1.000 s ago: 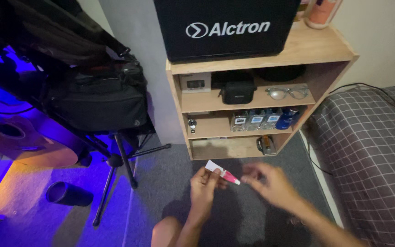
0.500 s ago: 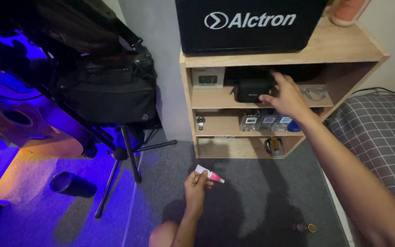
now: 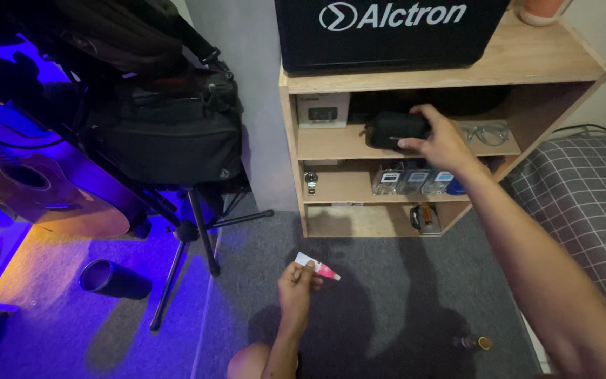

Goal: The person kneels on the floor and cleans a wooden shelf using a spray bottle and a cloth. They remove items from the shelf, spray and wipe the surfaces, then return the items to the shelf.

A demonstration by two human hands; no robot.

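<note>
Our right hand (image 3: 442, 142) closes around the small black zippered pouch (image 3: 393, 130) on the wooden shelf unit's (image 3: 457, 74) upper shelf; pouch's long axis runs sideways. Our left hand (image 3: 296, 284) pinches a white-pink tube (image 3: 317, 267), well below.

Pouch (image 3: 393, 130) flanked — box (image 3: 322, 111), glasses (image 3: 487, 133).

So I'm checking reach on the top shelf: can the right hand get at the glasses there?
Probably yes. The right hand is already on the black pouch on that shelf, and the glasses lie just beside it, unobstructed.
</note>
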